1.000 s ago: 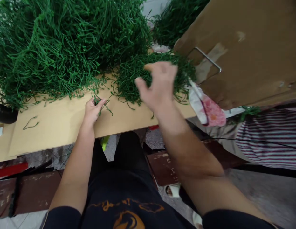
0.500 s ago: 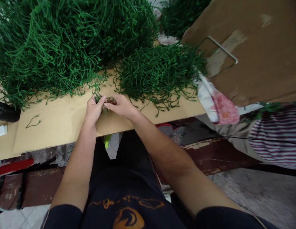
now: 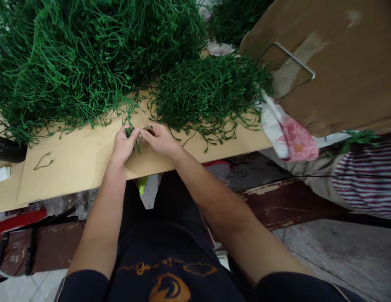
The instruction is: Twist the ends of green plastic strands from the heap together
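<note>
My left hand (image 3: 123, 144) is closed, pinching thin green plastic plant stems (image 3: 128, 131) between thumb and fingers. Beside it, my right hand (image 3: 159, 138) is also closed, its thumb and fingertips meeting the left ones over the same stems. The stems' lower ends poke out below the fingertips; their join is too small to make out. Both hands hover over the cardboard-covered table (image 3: 78, 161). A big heap of green artificial stems (image 3: 88, 63) rises behind the left hand, and a smaller pile (image 3: 204, 92) lies behind the right.
One loose stem (image 3: 43, 161) lies at the left, near a black cylindrical object (image 3: 8, 148) and a white scrap (image 3: 1, 173). A brown cardboard sheet (image 3: 346, 75) with a metal wire handle (image 3: 292, 58) stands at the right. Beside it are a pink-flowered cloth (image 3: 297, 140) and a person's striped garment (image 3: 368, 180).
My right fingers have shifted from a curled hold to a fingertip pinch against the left. A stem end now hangs lower between the hands. The piles have not moved.
</note>
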Tool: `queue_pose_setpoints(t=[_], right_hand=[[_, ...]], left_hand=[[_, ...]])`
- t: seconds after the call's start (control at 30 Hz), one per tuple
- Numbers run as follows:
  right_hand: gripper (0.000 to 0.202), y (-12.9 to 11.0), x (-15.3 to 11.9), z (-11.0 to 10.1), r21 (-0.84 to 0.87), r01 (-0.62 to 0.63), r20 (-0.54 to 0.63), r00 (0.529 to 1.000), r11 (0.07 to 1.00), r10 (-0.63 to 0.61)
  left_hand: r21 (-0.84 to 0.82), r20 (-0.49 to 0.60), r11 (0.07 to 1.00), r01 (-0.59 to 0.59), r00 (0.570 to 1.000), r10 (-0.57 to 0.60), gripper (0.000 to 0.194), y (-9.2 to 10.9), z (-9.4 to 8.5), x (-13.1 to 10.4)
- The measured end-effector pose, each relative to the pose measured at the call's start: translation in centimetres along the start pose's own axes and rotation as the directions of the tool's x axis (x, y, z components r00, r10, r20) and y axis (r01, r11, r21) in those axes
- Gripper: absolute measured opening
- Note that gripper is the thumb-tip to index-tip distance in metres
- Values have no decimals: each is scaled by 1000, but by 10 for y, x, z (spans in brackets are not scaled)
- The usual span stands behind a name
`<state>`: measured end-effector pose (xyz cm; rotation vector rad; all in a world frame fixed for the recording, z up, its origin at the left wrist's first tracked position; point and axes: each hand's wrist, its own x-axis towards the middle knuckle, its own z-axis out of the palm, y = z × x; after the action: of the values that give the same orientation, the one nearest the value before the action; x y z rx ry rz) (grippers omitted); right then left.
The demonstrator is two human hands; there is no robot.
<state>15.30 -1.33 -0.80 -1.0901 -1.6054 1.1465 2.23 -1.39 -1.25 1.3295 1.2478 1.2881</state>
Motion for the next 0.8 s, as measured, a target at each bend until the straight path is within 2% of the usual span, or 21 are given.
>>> queue_pose_setpoints(t=[0.13,0.33,0.4,0.47,0.53,0.57,0.6,0.63,0.67,0.7,0.73,0.77,0.8], right_hand=[[26,-3,-9,4,54,46,126,991,997,-53],[24,-2,-19,3,134,124,134,981,983,-142],[26,-9,-29,5,152,152,172,969,977,-178],[27,-25,-44,8,141,230,316,911,963,-264],[27,-45,-57,8,105,363,492,790,926,-365],[27,-54,-60,4,73,421,533,750,904,-392],[28,-61,-60,-3,20,457,512,760,889,-402],[29,-65,-55,-13,-50,460,425,813,887,-397],[31,-66,-47,-28,-131,424,274,884,896,-378],[33,-63,-37,-45,-215,361,70,933,908,-354],[34,-57,-25,-63,-280,287,-138,932,916,-334],[36,-49,-13,-81,-330,220,-309,894,918,-325],[37,-40,-3,-97,-364,162,-402,861,917,-312]], left_hand=[[-1,-63,999,40,997,-40,28,0,3,2],[24,-97,996,81,992,-78,26,3,7,0],[38,-172,991,125,978,-117,24,3,7,1],[7,-307,985,172,938,-162,19,3,4,6],[-18,-386,985,173,907,-167,17,3,1,9],[-18,-376,986,167,913,-161,18,3,-1,10],[-14,-336,987,161,929,-156,19,3,-2,9],[-12,-281,988,157,947,-154,21,3,-3,8],[-23,-222,988,154,963,-155,23,4,-4,6],[-48,-168,987,150,973,-156,24,5,-5,3],[-83,-123,986,144,981,-153,26,5,-5,1],[-120,-90,984,131,986,-143,28,6,-6,-2],[-153,-66,981,118,989,-129,31,7,-7,-4]])
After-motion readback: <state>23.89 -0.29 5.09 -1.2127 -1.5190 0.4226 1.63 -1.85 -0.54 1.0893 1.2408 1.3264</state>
